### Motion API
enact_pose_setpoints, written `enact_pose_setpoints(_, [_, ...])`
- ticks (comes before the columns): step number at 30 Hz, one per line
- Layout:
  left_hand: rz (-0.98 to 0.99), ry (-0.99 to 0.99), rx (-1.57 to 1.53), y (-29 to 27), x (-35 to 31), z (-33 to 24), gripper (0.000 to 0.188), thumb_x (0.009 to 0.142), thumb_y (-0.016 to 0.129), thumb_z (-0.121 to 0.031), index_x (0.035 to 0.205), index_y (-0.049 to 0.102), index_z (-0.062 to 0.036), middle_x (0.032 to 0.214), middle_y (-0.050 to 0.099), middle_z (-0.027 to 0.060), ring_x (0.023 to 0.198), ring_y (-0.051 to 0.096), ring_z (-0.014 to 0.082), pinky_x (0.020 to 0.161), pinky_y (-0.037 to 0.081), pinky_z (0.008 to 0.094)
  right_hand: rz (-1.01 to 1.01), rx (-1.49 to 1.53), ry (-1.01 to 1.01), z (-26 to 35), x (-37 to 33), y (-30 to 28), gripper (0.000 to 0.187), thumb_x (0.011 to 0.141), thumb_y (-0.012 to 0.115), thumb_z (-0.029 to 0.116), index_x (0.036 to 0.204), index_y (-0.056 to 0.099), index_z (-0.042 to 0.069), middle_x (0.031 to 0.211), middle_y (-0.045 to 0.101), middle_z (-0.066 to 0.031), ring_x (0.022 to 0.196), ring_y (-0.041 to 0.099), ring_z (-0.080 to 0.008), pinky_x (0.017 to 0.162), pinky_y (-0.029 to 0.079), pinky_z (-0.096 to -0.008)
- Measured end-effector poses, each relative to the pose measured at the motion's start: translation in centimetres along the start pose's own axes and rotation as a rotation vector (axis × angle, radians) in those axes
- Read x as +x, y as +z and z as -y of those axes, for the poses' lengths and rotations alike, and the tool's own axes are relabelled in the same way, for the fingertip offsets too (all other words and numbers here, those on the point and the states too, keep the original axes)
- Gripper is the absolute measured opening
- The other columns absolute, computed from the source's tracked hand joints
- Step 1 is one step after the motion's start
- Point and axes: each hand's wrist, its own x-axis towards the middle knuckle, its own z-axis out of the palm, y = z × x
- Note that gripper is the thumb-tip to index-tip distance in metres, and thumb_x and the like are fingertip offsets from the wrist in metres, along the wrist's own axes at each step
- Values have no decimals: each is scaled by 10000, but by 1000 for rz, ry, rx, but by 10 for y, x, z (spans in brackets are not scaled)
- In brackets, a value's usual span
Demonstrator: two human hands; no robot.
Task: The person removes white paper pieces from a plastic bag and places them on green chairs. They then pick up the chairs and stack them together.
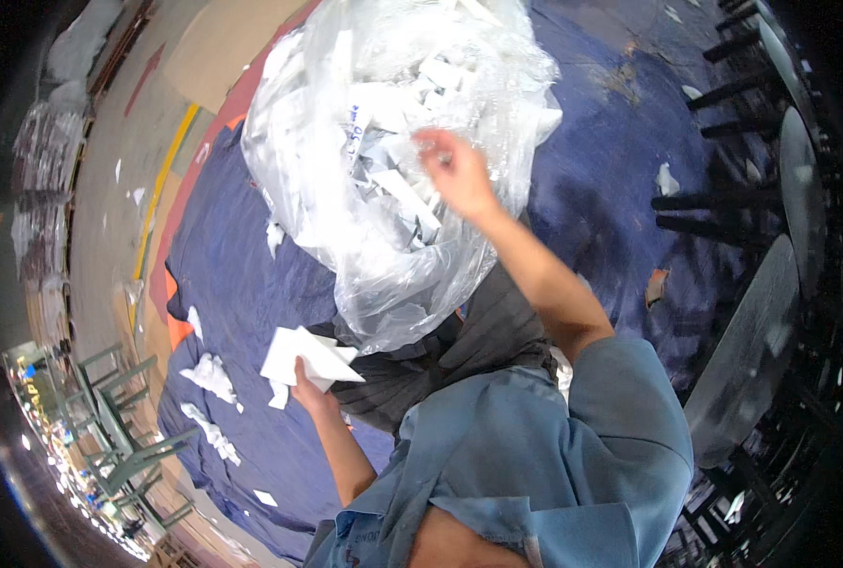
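Note:
My left hand is closed round several white paper pieces, flat and sharp-cornered, held low beside my dark-trousered leg. Over a large clear plastic bag my right hand is raised, its fingers bent and apart. It is somewhat blurred, and nothing shows between the fingers. The bag stands in front of me with its mouth wide, and blue handwriting marks its side. White and greyish scraps fill it, some of them long strips.
A dark blue sheet covers the floor, with torn white scraps strewn at left. Dark stools line the right side. Green stool-like frames stand lower left. Plastic-wrapped stacks rise at far left, past a yellow floor line.

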Motion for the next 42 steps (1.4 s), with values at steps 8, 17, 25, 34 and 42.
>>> enact_pose_setpoints(8, [-63, -39, -52, -11, 22, 19, 556, 940, 704, -280, 1338, 530, 66, 1201, 671, 158, 1045, 697, 301, 881, 586, 437, 39, -605, -212, -32, 172, 23, 397, 855, 676, 305, 1219, 716, 154, 1185, 712, -173, 1093, 682, -366, 957, 536, -476])
enact_pose_setpoints(17, [-109, -103, -122, -25, 27, 26, 542, 955, 683, -342, 1297, 566, 62, 1149, 692, 132, 1016, 701, 286, 894, 568, 435, 353, -971, -55, 7, 194, 48, 491, 807, 745, 482, 1171, 736, 154, 1174, 736, -116, 1122, 683, -319, 930, 545, -433])
enact_pose_setpoints(25, [-4, -127, -162, -24, 25, 19, 592, 940, 703, -339, 1352, 516, 42, 1177, 675, 134, 1040, 693, 276, 892, 566, 433, 276, -752, -78, 22, 180, 27, 462, 815, 754, 505, 1132, 757, 169, 1128, 749, -102, 1080, 702, -300, 926, 544, -413])
enact_pose_setpoints(34, [-51, -79, -102, -17, 19, 19, 581, 954, 679, -361, 1320, 551, 72, 1178, 678, 152, 1035, 692, 296, 909, 555, 445, 241, -731, -132, 8, 188, 1, 369, 824, 732, 392, 1136, 775, 200, 1094, 759, -93, 1045, 714, -294, 927, 545, -400])
enact_pose_setpoints(42, [-27, -91, -139, -24, 25, 24, 580, 938, 715, -323, 1345, 532, 48, 1195, 673, 134, 1062, 682, 266, 918, 547, 421, 113, -735, -236, 37, 170, -19, 305, 851, 724, 384, 1092, 769, 203, 1028, 766, -82, 995, 723, -296, 882, 558, -411])
